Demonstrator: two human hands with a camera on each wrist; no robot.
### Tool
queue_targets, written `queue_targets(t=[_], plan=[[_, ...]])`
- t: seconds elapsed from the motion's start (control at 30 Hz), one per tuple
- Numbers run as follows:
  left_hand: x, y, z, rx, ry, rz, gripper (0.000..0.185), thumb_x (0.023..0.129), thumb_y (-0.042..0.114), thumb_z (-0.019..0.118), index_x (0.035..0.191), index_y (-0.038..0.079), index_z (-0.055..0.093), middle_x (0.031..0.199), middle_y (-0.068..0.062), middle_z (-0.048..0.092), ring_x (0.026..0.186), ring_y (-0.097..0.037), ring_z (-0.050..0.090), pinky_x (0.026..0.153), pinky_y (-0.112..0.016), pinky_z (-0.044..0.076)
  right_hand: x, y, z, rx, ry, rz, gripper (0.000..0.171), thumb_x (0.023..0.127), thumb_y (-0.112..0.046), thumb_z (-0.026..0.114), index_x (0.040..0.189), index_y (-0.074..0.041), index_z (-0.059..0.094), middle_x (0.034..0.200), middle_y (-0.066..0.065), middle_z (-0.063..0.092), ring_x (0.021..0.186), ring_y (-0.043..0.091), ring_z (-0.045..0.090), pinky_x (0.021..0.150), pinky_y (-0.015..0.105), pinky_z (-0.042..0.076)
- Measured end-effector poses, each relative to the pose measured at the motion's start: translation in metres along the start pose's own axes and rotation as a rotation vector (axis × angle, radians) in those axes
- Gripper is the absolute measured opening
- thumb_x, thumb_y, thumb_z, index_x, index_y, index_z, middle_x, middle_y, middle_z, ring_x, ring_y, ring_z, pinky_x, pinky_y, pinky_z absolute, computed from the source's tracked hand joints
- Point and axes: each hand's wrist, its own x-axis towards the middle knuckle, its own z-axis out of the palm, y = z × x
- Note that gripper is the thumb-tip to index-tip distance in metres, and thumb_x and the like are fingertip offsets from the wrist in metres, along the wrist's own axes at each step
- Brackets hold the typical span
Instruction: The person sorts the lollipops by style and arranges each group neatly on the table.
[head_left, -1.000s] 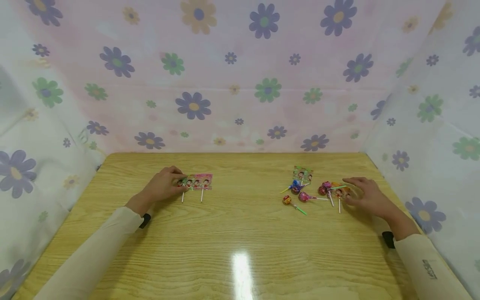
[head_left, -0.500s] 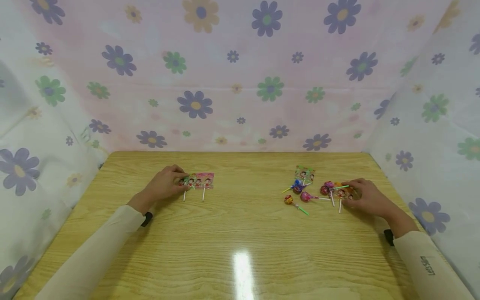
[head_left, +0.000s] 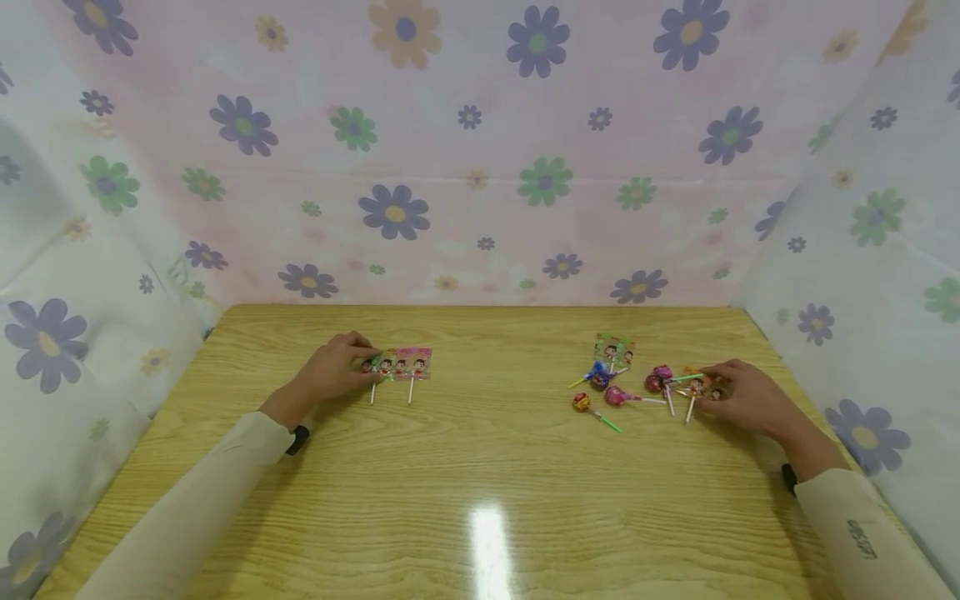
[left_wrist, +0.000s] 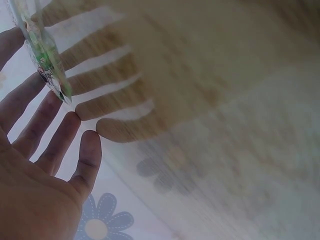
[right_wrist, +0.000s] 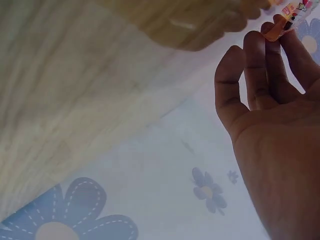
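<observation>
Hands first: our left hand [head_left: 330, 375] rests fingers on the flat wrapped lollipops [head_left: 401, 365], our right hand [head_left: 746, 396] pinches an orange-wrapped lollipop [head_left: 701, 386] beside the loose lollipop pile [head_left: 622, 385]. Glossy wood-grain tabletop [head_left: 480, 467] beneath; flowered cloth walls [head_left: 480, 167] beyond.

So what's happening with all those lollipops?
A person sits at a wooden table with candy in two spots. The left hand rests its fingers on a flat pink-and-green lollipop pack lying on the left side. The right hand pinches an orange-wrapped lollipop at the edge of a loose pile of round lollipops on the right. Another flat green pack lies just behind that pile.
</observation>
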Motion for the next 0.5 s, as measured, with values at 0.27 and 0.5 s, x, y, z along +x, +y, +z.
queue_targets(t=[0.27, 0.5], plan=[[0.0, 0.001, 0.0, -0.006, 0.012, 0.007, 0.055, 0.089, 0.036, 0.074, 0.134, 0.006, 0.063, 0.129, -0.016, 0.057, 0.119, -0.037, 0.051, 0.098, -0.058, 0.044, -0.009, 0.011, -0.006, 0.029, 0.042, 0.043, 0.064, 0.094, -0.036, 0.066, 0.136, 0.011, 0.052, 0.131, 0.033, 0.046, 0.11, 0.052, 0.05, 0.081, 0.065, 0.044], [0.0, 0.002, 0.001, -0.01, 0.014, -0.01, 0.055, 0.089, 0.037, 0.075, 0.135, 0.007, 0.063, 0.129, -0.014, 0.057, 0.12, -0.036, 0.051, 0.099, -0.059, 0.043, -0.013, 0.016, -0.009, 0.036, 0.109, 0.052, 0.063, 0.093, -0.036, 0.068, 0.135, 0.009, 0.053, 0.131, 0.034, 0.046, 0.11, 0.052, 0.047, 0.079, 0.067, 0.041]])
